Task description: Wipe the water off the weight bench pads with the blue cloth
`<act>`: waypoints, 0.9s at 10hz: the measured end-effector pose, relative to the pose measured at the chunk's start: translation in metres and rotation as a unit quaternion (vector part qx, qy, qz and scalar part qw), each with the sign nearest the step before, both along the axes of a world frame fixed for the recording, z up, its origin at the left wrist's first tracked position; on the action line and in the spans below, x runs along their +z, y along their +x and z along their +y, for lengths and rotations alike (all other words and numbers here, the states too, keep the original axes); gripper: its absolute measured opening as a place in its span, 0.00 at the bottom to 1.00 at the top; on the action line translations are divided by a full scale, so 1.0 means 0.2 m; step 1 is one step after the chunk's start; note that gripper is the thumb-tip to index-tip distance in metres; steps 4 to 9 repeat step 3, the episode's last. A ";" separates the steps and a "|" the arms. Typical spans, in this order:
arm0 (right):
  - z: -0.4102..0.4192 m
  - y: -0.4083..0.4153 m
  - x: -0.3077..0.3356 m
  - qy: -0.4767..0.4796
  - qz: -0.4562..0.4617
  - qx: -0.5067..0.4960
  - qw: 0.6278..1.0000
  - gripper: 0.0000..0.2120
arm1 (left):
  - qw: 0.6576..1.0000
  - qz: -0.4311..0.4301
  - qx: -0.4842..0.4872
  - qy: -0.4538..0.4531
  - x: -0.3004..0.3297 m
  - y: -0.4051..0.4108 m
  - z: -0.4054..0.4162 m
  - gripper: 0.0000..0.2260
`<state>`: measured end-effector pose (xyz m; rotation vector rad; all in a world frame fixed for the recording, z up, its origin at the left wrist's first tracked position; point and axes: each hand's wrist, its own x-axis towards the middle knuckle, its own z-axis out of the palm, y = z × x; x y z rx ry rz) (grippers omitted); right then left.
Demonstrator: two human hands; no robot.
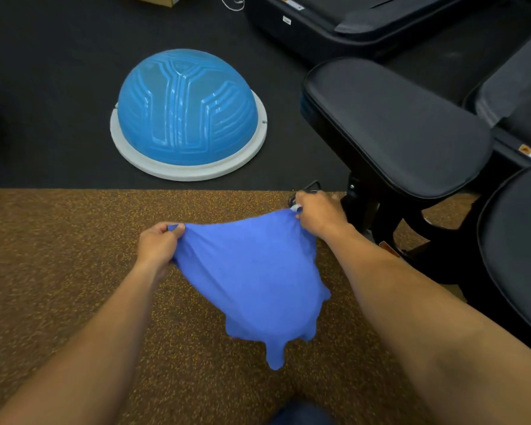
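The blue cloth [252, 280] hangs spread in the air between my two hands, its lower edge drooping toward me. My left hand [158, 243] pinches its left corner and my right hand [318, 214] pinches its right corner. The weight bench stands to the right: its black seat pad [393, 124] is just beyond my right hand, and the black back pad [521, 246] runs along the right edge. The cloth is left of both pads and touches neither. I cannot make out water on the pads.
A blue half-dome balance trainer [186, 113] on a grey base sits on the black floor ahead. Brown speckled matting [59, 256] lies under my arms. The bench's black frame [377, 219] stands right of my right hand. More black benches [350, 23] are at the back right.
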<state>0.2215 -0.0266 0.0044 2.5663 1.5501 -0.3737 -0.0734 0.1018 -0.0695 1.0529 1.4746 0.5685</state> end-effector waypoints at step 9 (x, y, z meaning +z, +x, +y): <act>0.01 -0.06 0.01 -0.048 0.115 0.034 0.992 0.29 | 0.941 0.167 -0.277 0.102 0.10 0.18 -0.17 0.20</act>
